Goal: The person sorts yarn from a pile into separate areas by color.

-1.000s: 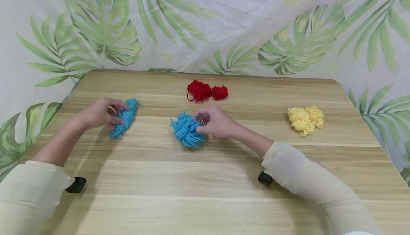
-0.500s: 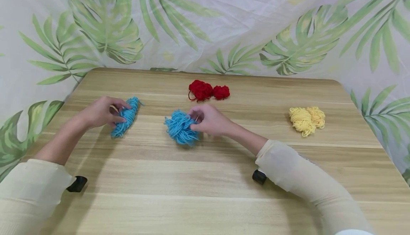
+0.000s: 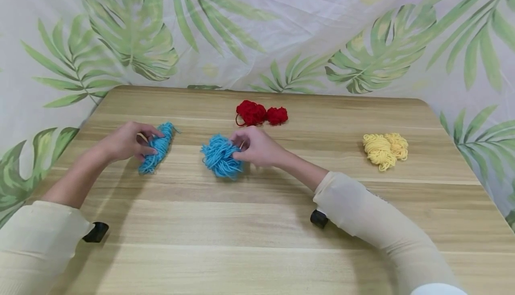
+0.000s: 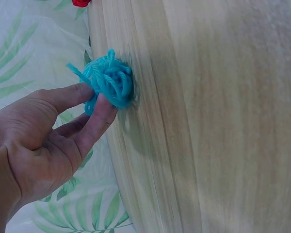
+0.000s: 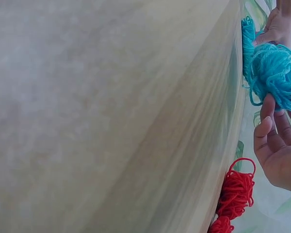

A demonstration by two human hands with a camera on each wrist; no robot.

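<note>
On the left of the table, my left hand (image 3: 124, 142) pinches a long blue yarn bundle (image 3: 161, 145) between thumb and fingers; the bundle lies on the wood. In the left wrist view that blue bundle (image 4: 111, 80) shows end-on at the fingertips. Near the middle, my right hand (image 3: 259, 147) grips the right side of a rounder, loose blue yarn ball (image 3: 220, 156). The right wrist view has this ball (image 5: 274, 73) just above the fingers, apparently off the table, with the other blue bundle behind it. A gap separates the two blue pieces in the head view.
Two red yarn balls, a larger one (image 3: 251, 112) and a smaller one (image 3: 277, 115), lie side by side at the back. Two touching yellow yarn balls (image 3: 384, 150) are on the right. A leaf-patterned cloth (image 3: 297, 31) hangs behind the wooden table (image 3: 257, 237).
My right hand has carried the round blue yarn ball leftward, closer to the long blue bundle. My left hand stays in place on its bundle. The red and yellow yarn has not moved.
</note>
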